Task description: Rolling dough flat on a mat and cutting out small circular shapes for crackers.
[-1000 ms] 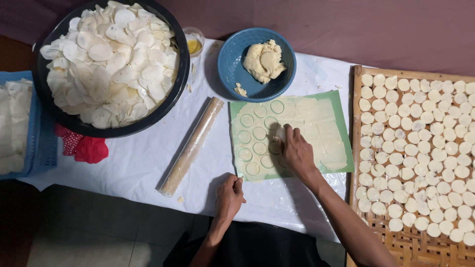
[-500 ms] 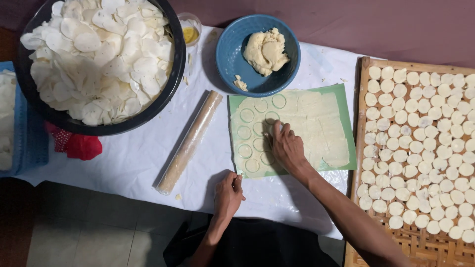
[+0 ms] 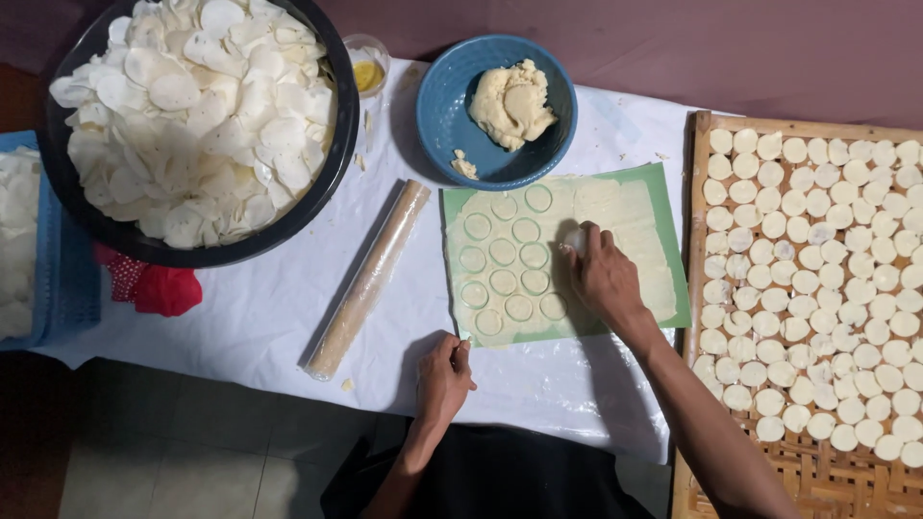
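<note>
**Dough sheet under my right hand, cutter pressed down**

Dough sheet [image 3: 615, 240], rolled thin, lies on the green mat [image 3: 673, 308] in the middle of the bench [image 3: 260, 308], its long axis running left to right across me. Going from the left: a blue tray [image 3: 58, 288] at the edge with pale slices in it, a red cloth [image 3: 154, 286] beside it, then the big black bowl [image 3: 317, 192] heaped with white dough rounds. The rolling pin [image 3: 368, 281] lies bare on the white cover, tilted, its far end pointing up and to the right toward the blue bowl [image 3: 442, 106], which holds a lump of dough [image 3: 510, 104]. A small cup [image 3: 366, 72] with something yellow stands between the two bowls.

My left hand [image 3: 444, 377] rests at the near edge of the mat, fingers curled in loosely, pinching at the plastic there; I cannot tell whether it grips anything. The left part of the sheet already carries rows of cut circles [image 3: 505, 279].

My right hand [image 3: 604, 281] comes in from the lower right, forearm slanting, palm down, fingers closed round a small round cutter [image 3: 575, 238] pressed onto the sheet just right of those circles. Farthest right, the woven bamboo tray [image 3: 798, 481] is covered with cut rounds.
</note>
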